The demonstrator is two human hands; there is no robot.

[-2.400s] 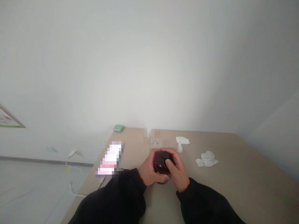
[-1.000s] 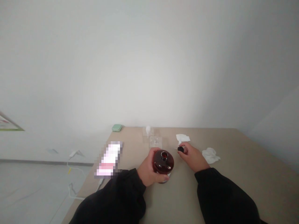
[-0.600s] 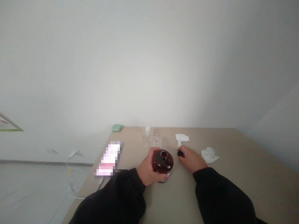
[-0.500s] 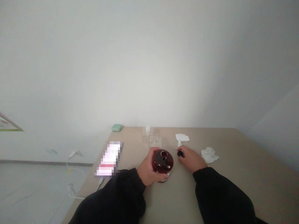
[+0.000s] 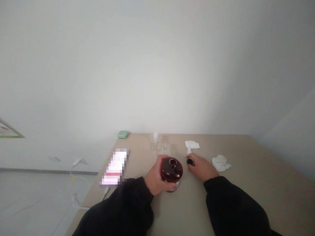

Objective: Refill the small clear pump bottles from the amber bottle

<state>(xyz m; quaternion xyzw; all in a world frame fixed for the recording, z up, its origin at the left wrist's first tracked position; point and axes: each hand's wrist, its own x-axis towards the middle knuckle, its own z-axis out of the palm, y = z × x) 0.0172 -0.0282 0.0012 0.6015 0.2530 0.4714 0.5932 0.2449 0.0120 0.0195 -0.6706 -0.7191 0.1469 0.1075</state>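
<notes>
**Cap position relative to the open bottle**

The left hand was wrapped around the dark red bottle, which stood upright on the table just below the centre of the frame; its long axis ran vertical, and its uncapped mouth faced up toward the camera. The right hand lay to the right of the bottle, palm down on the tabletop, fingers drawn together on the small black cap; the cap sat at the fingertips, at or just above the surface, and whether it touched the table could not be told. The cap lay to the upper right of the bottle mouth, near it but apart; the right hand was the nearer hand to the cap, the left to the bottle.

Further up the frame stood a clear glass container; white crumpled tissues lay right of the right hand; a small green case sat at the table's far left corner.
</notes>
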